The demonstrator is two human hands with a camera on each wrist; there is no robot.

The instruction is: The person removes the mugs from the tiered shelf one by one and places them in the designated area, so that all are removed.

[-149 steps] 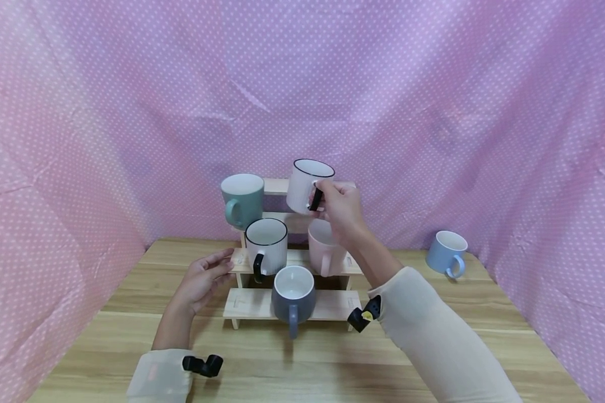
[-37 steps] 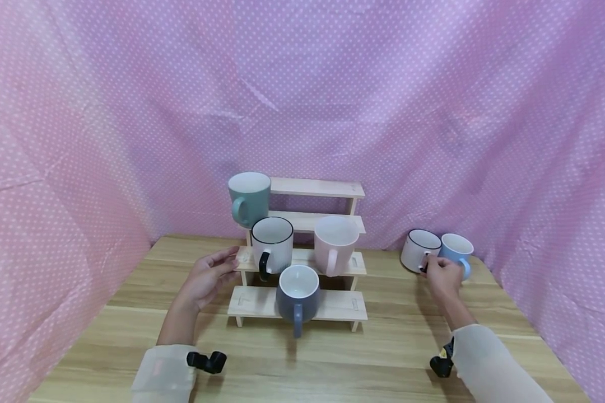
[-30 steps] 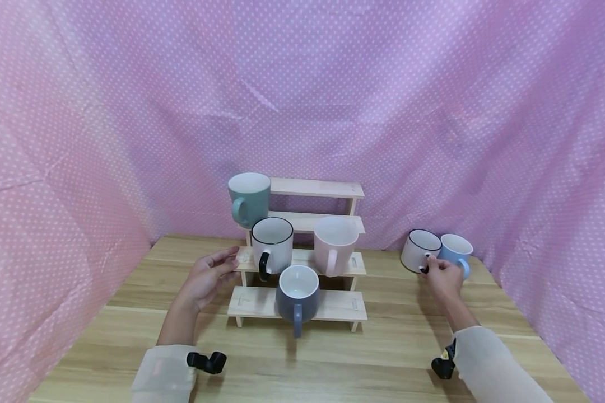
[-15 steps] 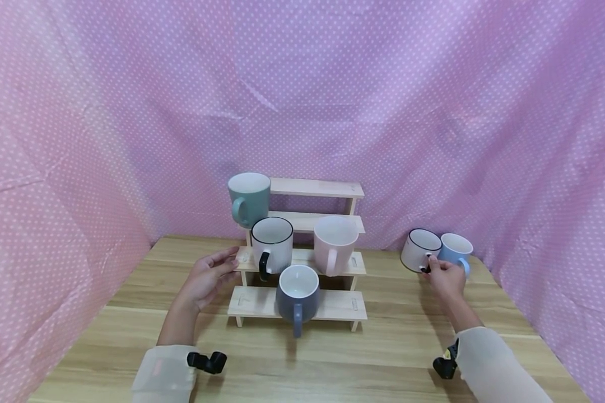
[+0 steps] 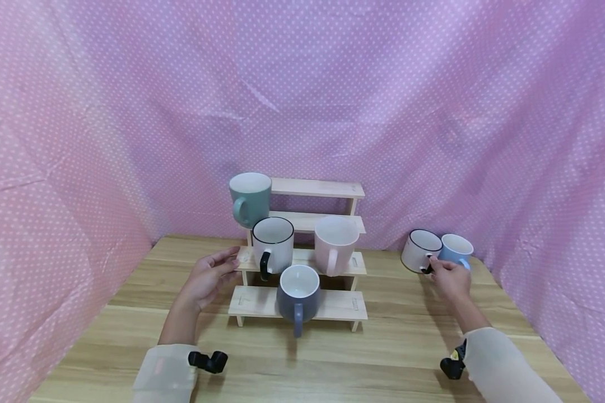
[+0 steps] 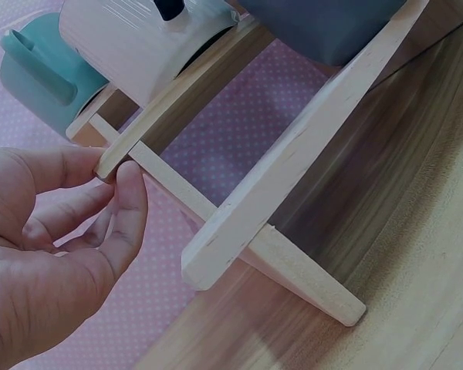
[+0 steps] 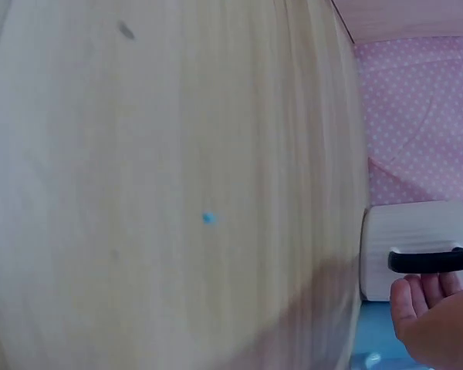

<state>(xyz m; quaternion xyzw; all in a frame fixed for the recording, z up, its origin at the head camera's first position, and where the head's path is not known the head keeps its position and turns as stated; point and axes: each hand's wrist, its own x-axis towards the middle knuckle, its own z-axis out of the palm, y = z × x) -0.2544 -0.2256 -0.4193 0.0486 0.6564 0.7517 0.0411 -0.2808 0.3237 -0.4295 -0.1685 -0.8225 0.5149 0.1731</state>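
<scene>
My left hand (image 5: 206, 280) pinches the left end of a step of the tiered wooden stand (image 5: 338, 305) between thumb and forefinger, as the left wrist view shows closely. At the right, my right hand (image 5: 452, 279) is at the black handle of a white mug (image 5: 415, 256) standing on the table. In the right wrist view the thumb is by the handle's end (image 7: 428, 262), while the loosely bent fingers (image 7: 405, 304) lie apart from it. A light-blue mug (image 5: 452, 247) stands beside that white mug, partly hidden by the hand.
The stand bears a green mug (image 5: 254, 204) at upper left, a black-rimmed white mug (image 5: 282, 252), a pink mug (image 5: 340, 246) and, on the lowest step, a grey mug (image 5: 297, 305). A pink dotted cloth (image 5: 302, 112) hangs behind the wooden table (image 5: 333, 369).
My right hand carried the white mug from the stand's upper part to the table beside the blue mug. Just now its fingers eased off the handle rightward. The left hand stayed put.
</scene>
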